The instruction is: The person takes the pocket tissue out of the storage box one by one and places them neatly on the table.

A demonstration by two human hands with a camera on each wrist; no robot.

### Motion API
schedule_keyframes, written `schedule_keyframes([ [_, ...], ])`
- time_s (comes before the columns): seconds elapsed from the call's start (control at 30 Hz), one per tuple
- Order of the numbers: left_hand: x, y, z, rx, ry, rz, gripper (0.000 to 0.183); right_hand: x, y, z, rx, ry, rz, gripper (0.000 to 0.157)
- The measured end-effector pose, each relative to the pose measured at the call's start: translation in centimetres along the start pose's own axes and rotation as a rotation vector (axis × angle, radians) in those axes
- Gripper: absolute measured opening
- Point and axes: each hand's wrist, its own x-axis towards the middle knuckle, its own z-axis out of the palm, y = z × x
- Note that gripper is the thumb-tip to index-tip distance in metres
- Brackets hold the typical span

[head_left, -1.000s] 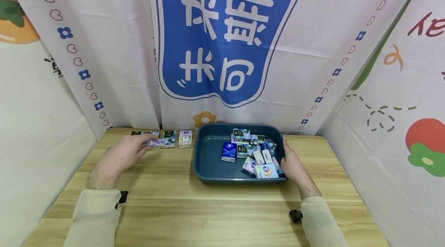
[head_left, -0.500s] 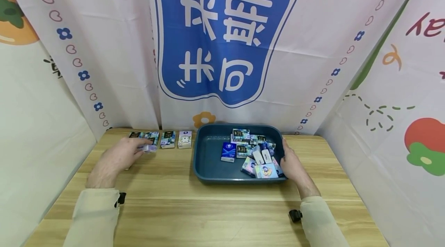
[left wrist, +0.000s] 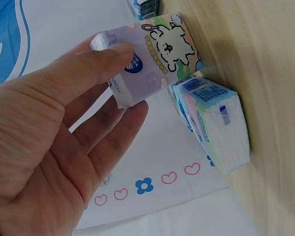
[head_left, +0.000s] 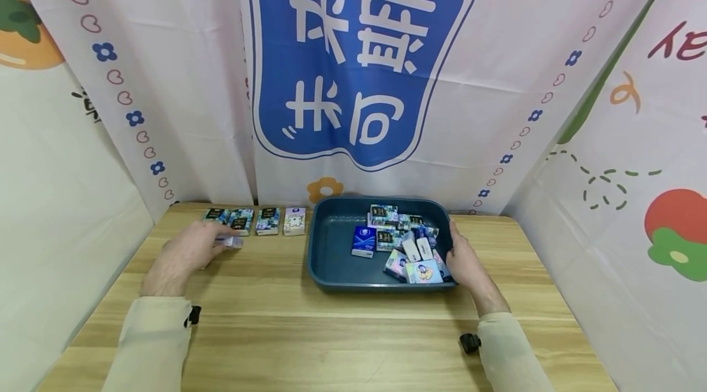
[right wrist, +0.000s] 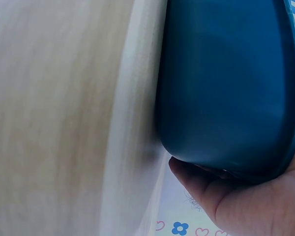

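Note:
My left hand (head_left: 188,252) pinches a small lilac tissue pack (left wrist: 160,56) with a cartoon white dog on it, thumb on top and fingers beneath. In the left wrist view the pack is tilted, beside another tissue pack (left wrist: 221,123) on the table. A short row at the back left holds dark floral tissue packs (head_left: 267,221) and a lilac one (head_left: 294,221). My right hand (head_left: 466,262) grips the right end of the dark blue tray (head_left: 336,260); its fingers are partly hidden. Inside the tray are a blue tissue pack (head_left: 363,241) and several patterned packs, mostly towards the right.
The wooden table (head_left: 331,343) extends in front of the tray. A printed white curtain (head_left: 210,103) hangs right behind the tray and the row of packs. White cloth also closes off the left and right sides.
My left hand has moved slightly left and towards me with the lilac tissue pack, uncovering the floral packs at the row's left end. My right hand and the tray have stayed still.

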Motion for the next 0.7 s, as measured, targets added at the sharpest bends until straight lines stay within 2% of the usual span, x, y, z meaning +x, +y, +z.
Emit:
schedule_keyframes([
  [0.17,-0.1,-0.1,0.0,-0.046,-0.040,-0.019,0.037,0.0,-0.1,-0.1,0.001,-0.006,0.003,0.083],
  [0.4,0.2,-0.5,0.7,-0.102,-0.084,0.014,0.038,0.1,0.1,-0.3,0.014,-0.012,-0.008,0.082],
  [0.7,0.6,-0.9,1.2,-0.090,-0.160,-0.001,0.049,0.1,0.0,-0.2,0.014,-0.015,0.002,0.083],
])
